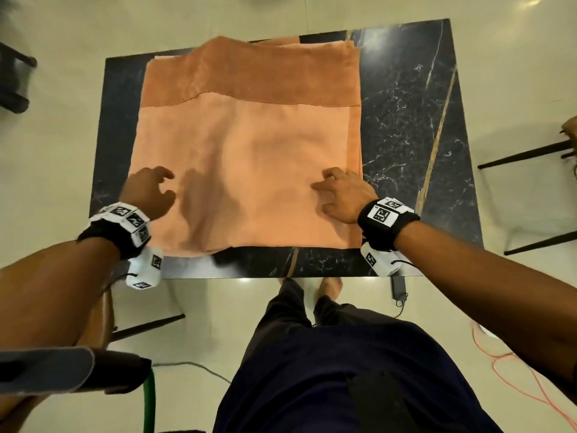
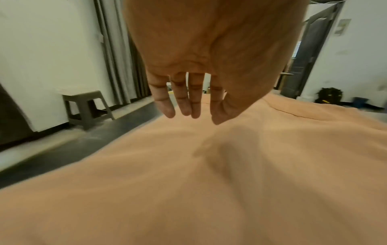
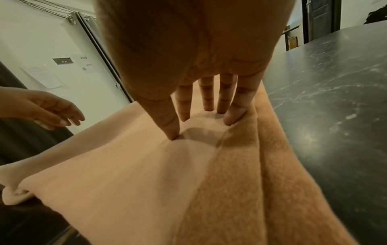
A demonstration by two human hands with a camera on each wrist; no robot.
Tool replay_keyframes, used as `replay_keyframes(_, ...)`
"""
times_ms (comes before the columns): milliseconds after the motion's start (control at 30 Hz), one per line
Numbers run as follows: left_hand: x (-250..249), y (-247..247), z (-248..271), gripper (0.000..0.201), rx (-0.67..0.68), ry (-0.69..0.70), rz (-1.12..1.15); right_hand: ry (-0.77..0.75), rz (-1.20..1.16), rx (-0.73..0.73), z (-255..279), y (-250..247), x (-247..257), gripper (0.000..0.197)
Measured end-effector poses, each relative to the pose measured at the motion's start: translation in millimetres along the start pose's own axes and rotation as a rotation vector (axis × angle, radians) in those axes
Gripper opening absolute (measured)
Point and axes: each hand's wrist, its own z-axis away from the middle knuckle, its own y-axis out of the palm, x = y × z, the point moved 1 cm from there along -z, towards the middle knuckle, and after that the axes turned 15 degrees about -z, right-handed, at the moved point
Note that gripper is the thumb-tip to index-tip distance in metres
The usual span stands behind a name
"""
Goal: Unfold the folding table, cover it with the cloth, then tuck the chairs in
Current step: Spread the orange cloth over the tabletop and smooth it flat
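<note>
A folded orange cloth (image 1: 249,151) lies on the dark marble-look table (image 1: 406,104), covering its middle and left and leaving a wide strip bare on the right. My left hand (image 1: 167,184) hovers just above the cloth's near-left part; in the left wrist view the hand (image 2: 192,114) has straight fingers that hold nothing above the cloth (image 2: 209,182). My right hand (image 1: 324,195) is at the cloth's near-right edge. The right wrist view shows this hand (image 3: 201,126) pressing its thumb and fingertips into the top layer of the cloth (image 3: 146,182), beside bare table (image 3: 335,99).
A chair (image 1: 530,195) with black legs stands off the table's right side. Another chair (image 1: 93,307) is at the near left under my arm. A dark stool (image 1: 12,79) sits far left. A power adapter (image 1: 399,287) and orange cables (image 1: 515,370) lie on the floor.
</note>
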Motion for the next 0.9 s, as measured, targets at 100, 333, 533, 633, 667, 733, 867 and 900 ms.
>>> replay_keyframes(100,-72,14,16,0.042,0.011,0.29,-0.013,-0.03,-0.01,0.001,3,-1,-3,0.062)
replay_keyframes(333,-235,28,67,0.068,0.094,0.75,-0.145,0.019,-0.187,-0.169,23,-11,-27,0.051)
replay_keyframes(533,-295,43,98,0.083,0.043,0.817,-0.306,0.106,-0.251,-0.192,50,-14,-61,0.037)
replay_keyframes(633,-305,54,108,0.078,-0.006,0.8,-0.38,0.128,-0.284,-0.205,64,-10,-69,0.032)
replay_keyframes(667,-305,55,110,0.07,-0.02,0.8,-0.382,0.13,-0.288,-0.206,67,-8,-71,0.032)
replay_keyframes(733,-307,53,106,0.051,-0.024,0.789,-0.32,0.132,-0.295,-0.208,74,-3,-74,0.031)
replay_keyframes(867,-299,29,83,0.016,-0.019,0.67,0.008,0.106,-0.298,-0.236,80,2,-75,0.03)
replay_keyframes(900,-292,22,75,0.016,-0.05,0.615,0.107,0.094,-0.3,-0.256,81,3,-74,0.031)
